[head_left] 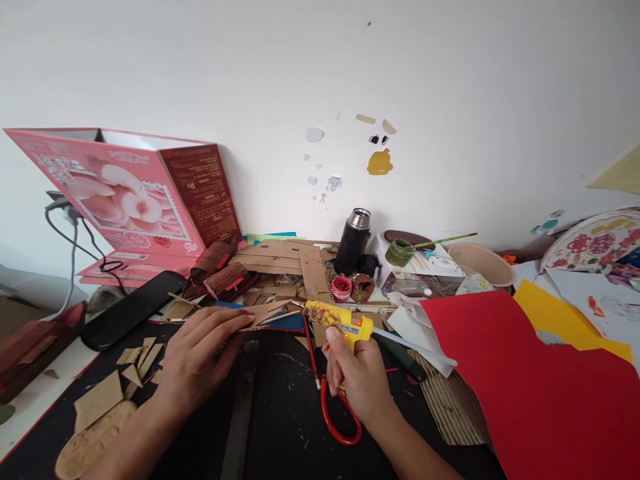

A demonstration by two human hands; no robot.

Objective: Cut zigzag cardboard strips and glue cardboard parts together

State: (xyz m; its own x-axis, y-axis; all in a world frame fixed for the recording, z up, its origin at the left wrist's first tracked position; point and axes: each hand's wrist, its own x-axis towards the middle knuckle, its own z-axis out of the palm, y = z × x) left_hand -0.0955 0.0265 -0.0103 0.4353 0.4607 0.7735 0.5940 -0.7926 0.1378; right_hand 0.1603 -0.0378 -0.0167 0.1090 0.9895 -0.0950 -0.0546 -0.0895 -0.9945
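My right hand (353,373) is wrapped round the grip of a yellow hot glue gun (333,317), whose front is stained dark. A long translucent glue stick (415,345) sticks out of its back end. The nozzle points left, close to the tip of a piece of cardboard (273,311). My left hand (205,347) holds that cardboard piece between its fingers and thumb, just above the black tabletop. The thumb is mostly hidden. Red-handled scissors (341,437) lie beneath my right hand, partly covered by it. A metal ruler (241,413) rests between my forearms.
Cardboard scraps (103,397) lie at the left, near a black case (133,310) and a pink box (135,200). Behind stand a black thermos (353,243), a red paint pot (341,288) and a green paint jar (400,252) with a brush. Red paper (545,373) covers the right side.
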